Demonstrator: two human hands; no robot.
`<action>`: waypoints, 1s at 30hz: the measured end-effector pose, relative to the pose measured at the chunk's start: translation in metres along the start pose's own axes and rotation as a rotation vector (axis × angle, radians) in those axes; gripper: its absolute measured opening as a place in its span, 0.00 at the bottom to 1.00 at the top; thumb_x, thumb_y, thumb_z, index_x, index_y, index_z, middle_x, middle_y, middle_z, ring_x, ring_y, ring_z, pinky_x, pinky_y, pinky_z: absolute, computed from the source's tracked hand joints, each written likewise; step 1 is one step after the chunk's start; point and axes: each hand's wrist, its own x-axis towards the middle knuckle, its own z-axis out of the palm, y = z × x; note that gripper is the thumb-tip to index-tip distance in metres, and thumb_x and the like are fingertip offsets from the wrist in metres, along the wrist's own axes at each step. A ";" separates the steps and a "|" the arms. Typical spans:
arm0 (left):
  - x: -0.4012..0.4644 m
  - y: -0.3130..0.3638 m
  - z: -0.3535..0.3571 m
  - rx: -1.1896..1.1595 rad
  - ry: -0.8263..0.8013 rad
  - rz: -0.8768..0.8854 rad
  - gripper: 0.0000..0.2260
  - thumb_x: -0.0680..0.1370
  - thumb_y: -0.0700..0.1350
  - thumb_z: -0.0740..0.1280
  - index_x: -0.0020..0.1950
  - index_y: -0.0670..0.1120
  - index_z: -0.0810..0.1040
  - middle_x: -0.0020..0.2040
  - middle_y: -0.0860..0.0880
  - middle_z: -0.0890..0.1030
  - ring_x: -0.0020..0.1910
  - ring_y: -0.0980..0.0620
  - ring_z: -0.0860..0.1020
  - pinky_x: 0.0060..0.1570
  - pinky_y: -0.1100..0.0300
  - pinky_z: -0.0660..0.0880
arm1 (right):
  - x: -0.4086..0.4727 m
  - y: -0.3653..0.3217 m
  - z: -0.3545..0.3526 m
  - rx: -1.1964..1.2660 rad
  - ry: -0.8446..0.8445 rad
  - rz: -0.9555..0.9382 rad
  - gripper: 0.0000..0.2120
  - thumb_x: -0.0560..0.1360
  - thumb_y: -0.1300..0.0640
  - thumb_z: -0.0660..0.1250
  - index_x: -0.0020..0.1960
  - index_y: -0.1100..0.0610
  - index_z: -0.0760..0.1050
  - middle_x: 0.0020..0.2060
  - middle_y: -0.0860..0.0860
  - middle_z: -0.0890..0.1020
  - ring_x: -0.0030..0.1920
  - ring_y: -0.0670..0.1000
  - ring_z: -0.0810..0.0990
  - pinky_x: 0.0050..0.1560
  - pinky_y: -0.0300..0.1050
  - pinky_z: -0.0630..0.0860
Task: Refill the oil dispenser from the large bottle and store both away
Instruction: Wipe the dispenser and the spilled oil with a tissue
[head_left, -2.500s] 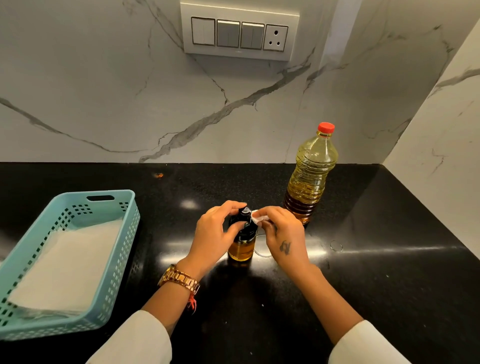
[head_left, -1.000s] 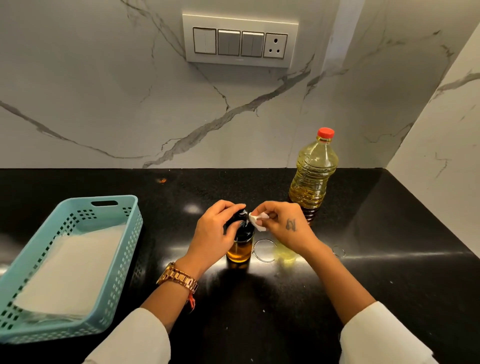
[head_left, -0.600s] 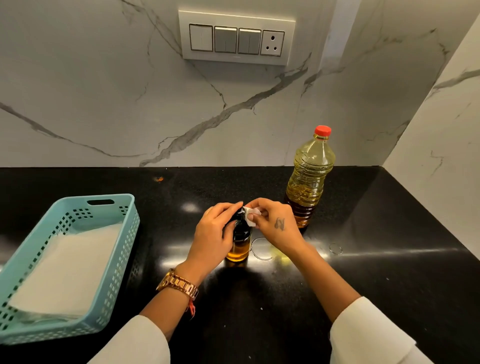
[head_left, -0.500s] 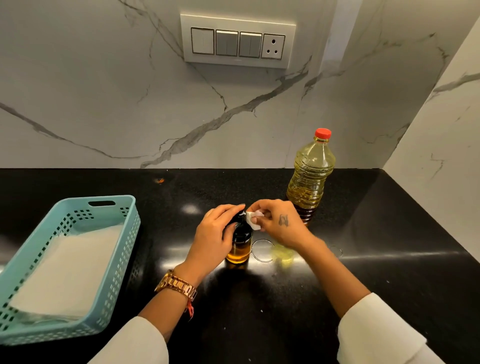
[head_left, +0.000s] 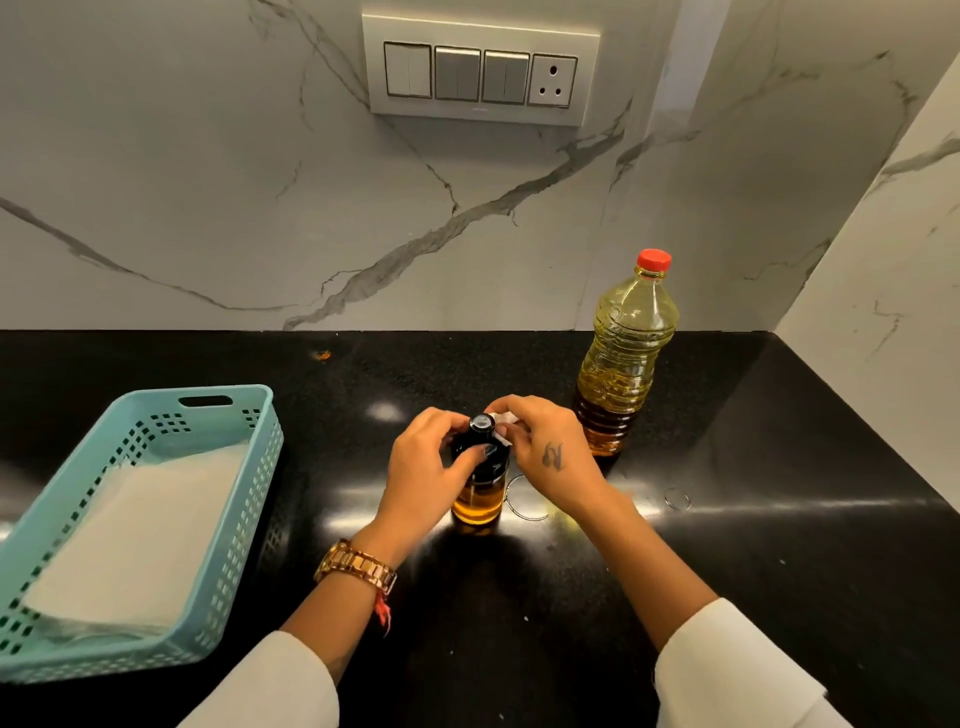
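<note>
Near middle: our left hand (head_left: 423, 467) is gripping the oil dispenser (head_left: 479, 478), keeping it steady.
Right hand (head_left: 545, 449): we are pinching a white wipe (head_left: 503, 423), cleaning its top.

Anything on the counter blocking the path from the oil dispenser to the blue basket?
Nothing visible. The oil dispenser, gripped by the left hand, has only bare black counter between it and the blue basket to its left.

glossy black stone counter (head_left: 779, 545), veined marble wall (head_left: 208, 182), perforated plastic basket (head_left: 244, 514), clear plastic bottle (head_left: 626, 353), metal watch (head_left: 356, 566)
</note>
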 end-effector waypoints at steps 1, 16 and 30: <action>0.002 -0.001 -0.003 0.002 -0.041 0.024 0.10 0.71 0.41 0.72 0.51 0.43 0.79 0.47 0.50 0.78 0.48 0.54 0.77 0.49 0.56 0.76 | -0.002 0.000 0.001 -0.025 0.008 -0.011 0.09 0.76 0.61 0.64 0.53 0.54 0.78 0.47 0.53 0.81 0.48 0.50 0.78 0.48 0.43 0.75; 0.003 0.002 -0.001 -0.002 -0.003 -0.080 0.13 0.70 0.42 0.73 0.53 0.43 0.78 0.50 0.49 0.78 0.49 0.53 0.77 0.52 0.54 0.76 | 0.007 -0.002 -0.003 0.239 -0.054 0.184 0.08 0.76 0.60 0.64 0.52 0.54 0.78 0.44 0.51 0.82 0.47 0.50 0.81 0.49 0.52 0.80; 0.020 -0.002 -0.016 -0.066 -0.271 -0.065 0.22 0.73 0.40 0.70 0.66 0.49 0.72 0.61 0.52 0.73 0.58 0.57 0.74 0.57 0.63 0.73 | 0.021 -0.002 -0.030 -0.045 -0.068 0.050 0.11 0.75 0.63 0.62 0.54 0.54 0.78 0.51 0.55 0.80 0.51 0.53 0.77 0.52 0.48 0.75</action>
